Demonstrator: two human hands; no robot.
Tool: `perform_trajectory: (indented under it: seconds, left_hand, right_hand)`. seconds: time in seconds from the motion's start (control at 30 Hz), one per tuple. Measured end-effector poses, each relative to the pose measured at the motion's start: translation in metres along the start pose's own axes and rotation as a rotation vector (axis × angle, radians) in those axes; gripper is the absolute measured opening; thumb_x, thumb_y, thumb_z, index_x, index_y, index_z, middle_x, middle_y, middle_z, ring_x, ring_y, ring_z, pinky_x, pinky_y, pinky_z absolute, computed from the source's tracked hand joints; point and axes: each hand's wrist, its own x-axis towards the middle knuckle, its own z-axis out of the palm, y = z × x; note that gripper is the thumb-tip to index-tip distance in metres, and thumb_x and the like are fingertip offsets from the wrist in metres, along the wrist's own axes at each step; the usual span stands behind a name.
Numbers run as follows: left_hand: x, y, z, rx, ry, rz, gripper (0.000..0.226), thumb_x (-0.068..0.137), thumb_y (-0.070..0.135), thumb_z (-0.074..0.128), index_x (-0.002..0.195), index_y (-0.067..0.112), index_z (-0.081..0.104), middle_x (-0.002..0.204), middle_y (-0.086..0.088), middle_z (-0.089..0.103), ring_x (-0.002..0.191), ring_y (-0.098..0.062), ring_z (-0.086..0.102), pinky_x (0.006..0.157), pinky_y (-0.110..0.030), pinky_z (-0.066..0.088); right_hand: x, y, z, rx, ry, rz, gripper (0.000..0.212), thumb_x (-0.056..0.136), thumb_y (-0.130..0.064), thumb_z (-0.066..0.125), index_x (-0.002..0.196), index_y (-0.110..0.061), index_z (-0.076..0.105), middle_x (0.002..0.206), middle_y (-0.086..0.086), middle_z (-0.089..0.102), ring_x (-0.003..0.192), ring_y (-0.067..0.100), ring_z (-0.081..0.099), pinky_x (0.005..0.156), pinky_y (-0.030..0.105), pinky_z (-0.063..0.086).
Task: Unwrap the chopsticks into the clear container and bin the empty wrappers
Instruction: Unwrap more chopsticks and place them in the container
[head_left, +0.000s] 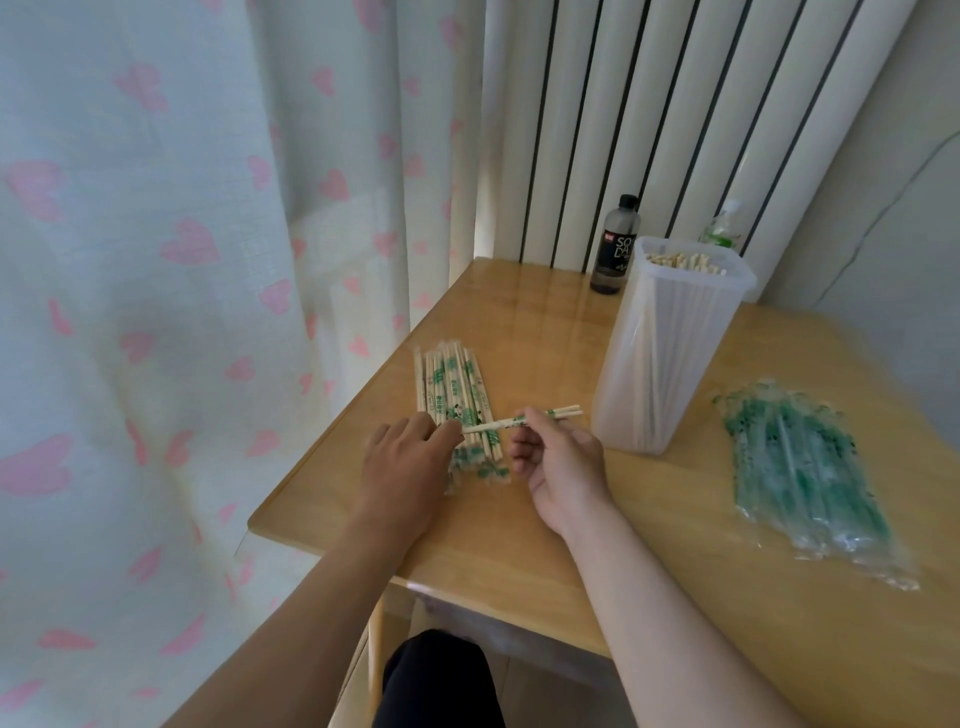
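Note:
A pile of wrapped chopsticks with green print lies near the table's left edge. Above its near end both hands hold one wrapped pair of chopsticks almost level. My left hand pinches its left end. My right hand grips it near the middle, and bare wooden tips poke out to the right. The tall clear container stands to the right of my hands, with several unwrapped chopsticks upright inside. A heap of empty wrappers lies on the table further right.
The wooden table stands against a white radiator and a heart-print curtain on the left. A dark soda bottle and a green-labelled bottle stand at the back behind the container. No bin is in view.

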Motion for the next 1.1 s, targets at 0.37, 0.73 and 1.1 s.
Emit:
perform_trajectory:
  seconds: [0.37, 0.73, 1.1]
  left_hand:
    - [0.001, 0.002, -0.002, -0.050, 0.041, -0.029, 0.012, 0.089, 0.025, 0.073, 0.092, 0.016, 0.066, 0.079, -0.003, 0.059, 0.062, -0.030, 0.055, 0.064, -0.037, 0.045]
    - [0.002, 0.003, -0.003, -0.043, -0.009, 0.079, 0.028, 0.077, 0.014, 0.084, 0.099, 0.015, 0.068, 0.082, -0.007, 0.061, 0.066, -0.030, 0.057, 0.060, -0.036, 0.047]
    - [0.006, 0.014, -0.010, 0.095, -0.064, 0.144, 0.031, 0.085, 0.024, 0.071, 0.115, 0.013, 0.069, 0.107, -0.014, 0.070, 0.095, -0.036, 0.067, 0.088, -0.048, 0.049]
  right_hand:
    - [0.001, -0.015, -0.019, 0.034, 0.131, -0.064, 0.016, 0.096, -0.004, 0.058, 0.089, 0.001, 0.071, 0.061, 0.012, 0.062, 0.048, 0.019, 0.058, 0.041, 0.025, 0.042]
    - [-0.004, -0.012, -0.028, -0.039, -0.009, -0.045, 0.014, 0.098, -0.007, 0.063, 0.091, 0.002, 0.071, 0.067, 0.015, 0.065, 0.054, 0.022, 0.061, 0.044, 0.027, 0.045]
    - [-0.018, -0.036, -0.057, 0.052, 0.152, -0.126, 0.014, 0.097, -0.003, 0.059, 0.088, 0.003, 0.067, 0.064, 0.014, 0.063, 0.049, 0.020, 0.059, 0.042, 0.025, 0.044]
